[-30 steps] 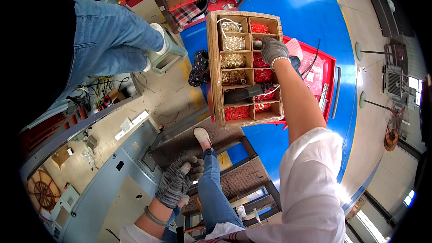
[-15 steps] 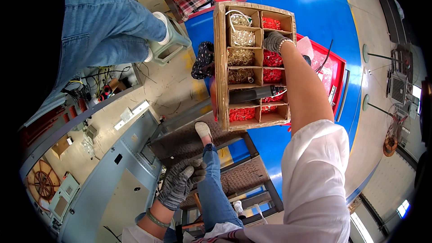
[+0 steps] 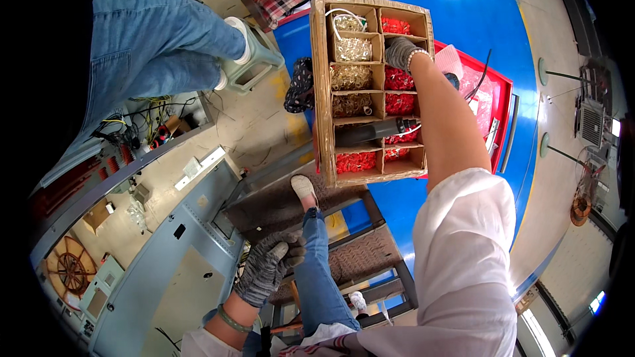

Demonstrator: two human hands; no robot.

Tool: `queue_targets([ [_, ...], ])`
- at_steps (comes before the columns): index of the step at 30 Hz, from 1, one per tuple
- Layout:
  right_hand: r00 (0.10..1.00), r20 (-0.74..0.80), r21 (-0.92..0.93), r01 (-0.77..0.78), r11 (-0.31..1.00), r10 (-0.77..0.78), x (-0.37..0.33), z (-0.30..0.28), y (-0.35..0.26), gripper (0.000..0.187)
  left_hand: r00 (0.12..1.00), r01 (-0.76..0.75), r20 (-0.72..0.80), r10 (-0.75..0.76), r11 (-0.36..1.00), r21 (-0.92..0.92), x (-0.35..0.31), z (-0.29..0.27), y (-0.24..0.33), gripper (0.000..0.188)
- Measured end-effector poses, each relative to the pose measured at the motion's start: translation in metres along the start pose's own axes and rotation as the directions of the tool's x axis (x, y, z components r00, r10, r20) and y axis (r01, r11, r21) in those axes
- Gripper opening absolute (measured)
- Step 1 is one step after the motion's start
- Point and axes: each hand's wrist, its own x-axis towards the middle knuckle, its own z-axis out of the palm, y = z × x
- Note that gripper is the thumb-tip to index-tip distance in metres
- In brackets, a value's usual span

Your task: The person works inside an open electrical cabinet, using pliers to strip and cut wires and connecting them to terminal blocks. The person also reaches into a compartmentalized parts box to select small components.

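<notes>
A cardboard box (image 3: 321,102) divided into two columns of compartments stands ahead of me. My right hand (image 3: 401,54), in a grey knit glove, reaches down into a right-column compartment, second from the far end; its fingertips are hidden. Small red-sleeved terminals (image 3: 357,162) fill the right column and the nearest left compartment. Bare metal terminals (image 3: 352,77) lie in the other left ones. A black tool handle (image 3: 364,133) rests across the box near its near end. Low down, my gloved left hand (image 3: 271,266) is closed, fingers curled, with its contents hidden.
Another person's jeans-clad leg (image 3: 159,33) is at the left beside a pale green stool (image 3: 254,69). A red tray (image 3: 499,99) holding plastic bags lies right of the box. Below are metal steps (image 3: 364,261); a grey cabinet (image 3: 178,231) stands at the left.
The view has shifted slightly, moving the box a little up and left in the picture. My right hand stays in the same compartment, and my left hand stays closed.
</notes>
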Motion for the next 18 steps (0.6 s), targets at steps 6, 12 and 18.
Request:
queue_targets([
  [6, 0.992, 0.126, -0.207, 0.002, 0.978, 0.024, 0.007, 0.011, 0.036, 0.032, 0.999, 0.013, 0.031, -0.013, 1.000, 0.011, 0.003, 0.000, 0.000, 0.020],
  [12, 0.981, 0.167, -0.477, 0.166, 0.863, -0.096, 0.000, -0.007, -0.009, 0.031, 1.000, 0.001, -0.030, -0.001, 1.000, 0.012, -0.003, -0.006, -0.006, 0.021],
  [18, 0.879, 0.429, -0.788, 0.477, 0.389, -0.209, 0.019, 0.011, 0.008, 0.027, 0.999, -0.002, -0.051, 0.003, 1.000, 0.022, -0.002, -0.003, -0.005, 0.020],
])
